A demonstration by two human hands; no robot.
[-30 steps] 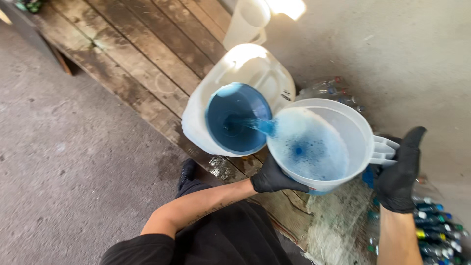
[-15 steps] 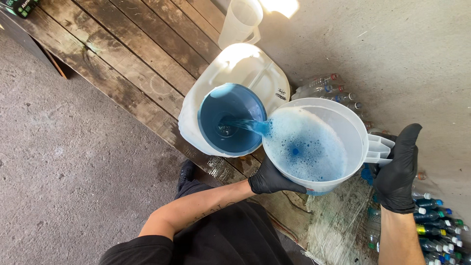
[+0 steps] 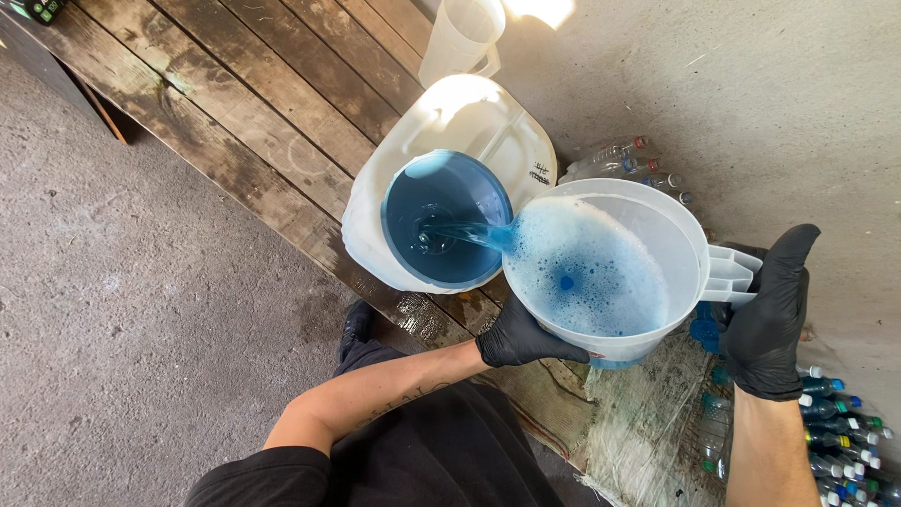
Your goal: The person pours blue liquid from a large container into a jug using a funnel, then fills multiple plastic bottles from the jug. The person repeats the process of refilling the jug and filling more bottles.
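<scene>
I hold a white plastic jug point(image 3: 648, 235) tilted to the left, with foamy blue liquid point(image 3: 587, 272) inside. A thin blue stream runs from its spout into a blue funnel point(image 3: 446, 221) set in the top of a white plastic canister point(image 3: 469, 117). My left hand point(image 3: 521, 338), in a black glove, supports the jug from underneath. My right hand point(image 3: 770, 314), also in a black glove, grips the jug's handle at the right.
The canister stands on a dark wooden plank bench point(image 3: 244, 103). A second white measuring jug point(image 3: 460, 38) stands behind the canister. Several plastic bottles point(image 3: 835, 422) with coloured caps lie at the lower right. Grey concrete floor point(image 3: 113, 310) lies to the left.
The jug has tipped further and less blue liquid is in it. The liquid level in the funnel has shifted as the stream keeps running. Both hands keep their grip.
</scene>
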